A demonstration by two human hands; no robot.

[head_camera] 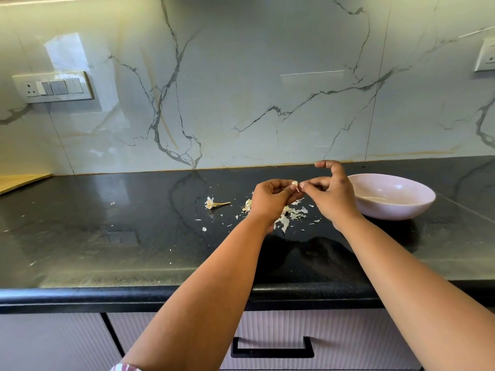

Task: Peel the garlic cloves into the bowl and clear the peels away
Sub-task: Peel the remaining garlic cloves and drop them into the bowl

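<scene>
Left hand (272, 196) and right hand (330, 195) both pinch one garlic clove (295, 185) above scattered peels (288, 218) on the black worktop (134, 223), beside the pink bowl (391, 195).

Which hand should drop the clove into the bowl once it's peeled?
Probably the right hand: it pinches the garlic clove with the left hand, and the bowl sits just beyond it.
</scene>
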